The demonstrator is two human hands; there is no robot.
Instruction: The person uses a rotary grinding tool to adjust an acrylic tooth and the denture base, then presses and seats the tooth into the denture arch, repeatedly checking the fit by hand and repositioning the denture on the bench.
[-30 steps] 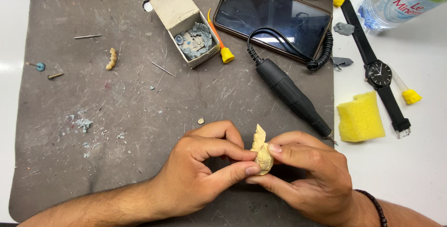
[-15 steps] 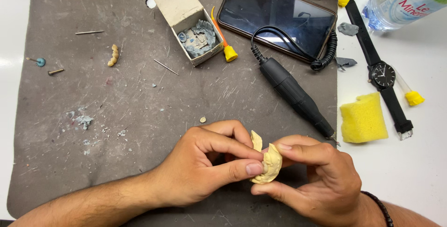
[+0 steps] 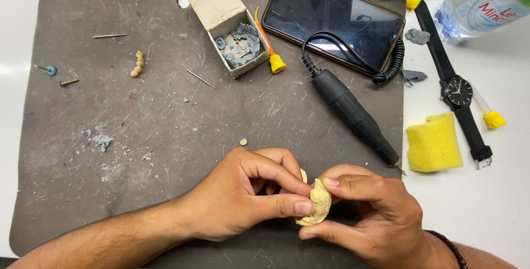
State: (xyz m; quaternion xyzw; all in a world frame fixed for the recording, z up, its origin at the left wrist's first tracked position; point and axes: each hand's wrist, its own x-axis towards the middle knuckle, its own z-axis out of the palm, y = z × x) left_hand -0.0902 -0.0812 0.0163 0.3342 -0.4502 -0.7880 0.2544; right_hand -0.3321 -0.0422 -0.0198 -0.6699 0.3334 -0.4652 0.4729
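A pale yellow dental cast (image 3: pixel 316 205) sits pinched between both hands low over the grey mat (image 3: pixel 138 136) — left hand (image 3: pixel 243 194) and right hand (image 3: pixel 370 214) each closed on it by thumb and fingertips. A black handpiece (image 3: pixel 353 115) lies just beyond.

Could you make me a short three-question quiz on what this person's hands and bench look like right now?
1. True or false: both hands pinch the same pale yellow plaster piece.
2. What lies on the white table right of the mat? A) the yellow sponge B) the phone C) the small cardboard box
3. Fill in: the black handpiece on its coiled cord lies loose on the ____.

Key: 1. True: the left hand and right hand each have fingertips on it. 2. A. 3. mat.
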